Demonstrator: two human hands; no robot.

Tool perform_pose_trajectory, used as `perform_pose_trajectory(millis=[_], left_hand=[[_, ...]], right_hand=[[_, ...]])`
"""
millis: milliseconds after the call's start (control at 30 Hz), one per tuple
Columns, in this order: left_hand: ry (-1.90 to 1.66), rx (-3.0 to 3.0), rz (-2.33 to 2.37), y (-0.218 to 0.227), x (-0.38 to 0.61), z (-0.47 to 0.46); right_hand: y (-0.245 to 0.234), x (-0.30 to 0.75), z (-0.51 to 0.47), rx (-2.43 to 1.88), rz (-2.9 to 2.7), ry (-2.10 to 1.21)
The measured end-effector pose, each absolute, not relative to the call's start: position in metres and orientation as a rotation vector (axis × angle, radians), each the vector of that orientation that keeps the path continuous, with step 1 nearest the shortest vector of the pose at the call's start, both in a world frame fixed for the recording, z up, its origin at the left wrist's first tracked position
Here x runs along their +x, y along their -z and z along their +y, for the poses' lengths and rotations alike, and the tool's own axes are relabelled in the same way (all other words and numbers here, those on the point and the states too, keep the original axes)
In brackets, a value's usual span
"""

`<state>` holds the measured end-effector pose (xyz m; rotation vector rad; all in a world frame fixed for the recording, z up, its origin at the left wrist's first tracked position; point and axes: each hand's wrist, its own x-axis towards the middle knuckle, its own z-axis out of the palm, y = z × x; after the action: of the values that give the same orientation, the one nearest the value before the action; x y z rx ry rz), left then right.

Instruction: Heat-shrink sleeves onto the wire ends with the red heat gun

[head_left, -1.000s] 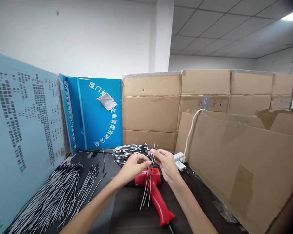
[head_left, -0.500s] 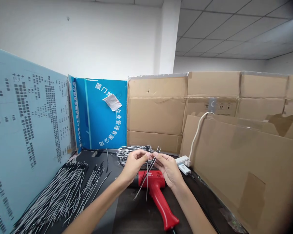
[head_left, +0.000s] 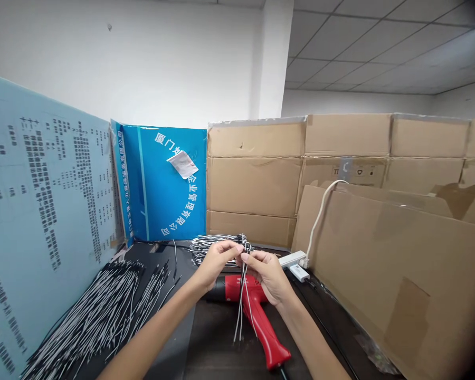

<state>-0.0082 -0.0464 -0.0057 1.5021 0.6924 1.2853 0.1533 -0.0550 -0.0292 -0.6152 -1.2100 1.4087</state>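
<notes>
A few thin black and white wires (head_left: pixel 241 306) hang from my fingertips, their lower ends fanned out. My left hand (head_left: pixel 220 263) is closed in a pinch at the upper end of the wires. Close beside it, fingertips nearly touching, my right hand (head_left: pixel 266 272) also pinches them near the top. The exact grip point is partly hidden by the fingers. Directly behind and below the wires lies a red heat gun (head_left: pixel 261 322) with a black nozzle, its handle pointing toward me. Beyond my hands is a bundle of similar wires (head_left: pixel 206 248).
A large pile of black-and-white wires (head_left: pixel 91 311) covers the left of the table, with a smaller group (head_left: pixel 148 301) alongside. A white power strip (head_left: pixel 293 259) with a plugged-in cable sits at the right. Cardboard panels (head_left: pixel 257 184) and a blue board (head_left: pixel 170 200) wall in the table.
The held wires have turned from a crossed slant to hanging nearly straight down. My right hand has shifted slightly left and down, closer to my left hand.
</notes>
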Motion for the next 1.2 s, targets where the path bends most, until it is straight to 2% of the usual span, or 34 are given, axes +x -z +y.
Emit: perform_pose_trajectory(millis=[433,1033,1200], left_hand=[[-1.399,1.487,0.723,0.000,-0.016,-0.041],[-1.306,1.546,0.706,-0.002,-0.019,-0.045],[-1.418,1.634,0.760,-0.009,-0.019,-0.049]], right_hand=[[0.034,0.152,-0.055,-0.668,-1.300,-1.376],[0.026,0.152,-0.048,-0.686,-1.325,-1.439],[0.020,0.153,-0.047,-0.658,-1.294,-1.430]])
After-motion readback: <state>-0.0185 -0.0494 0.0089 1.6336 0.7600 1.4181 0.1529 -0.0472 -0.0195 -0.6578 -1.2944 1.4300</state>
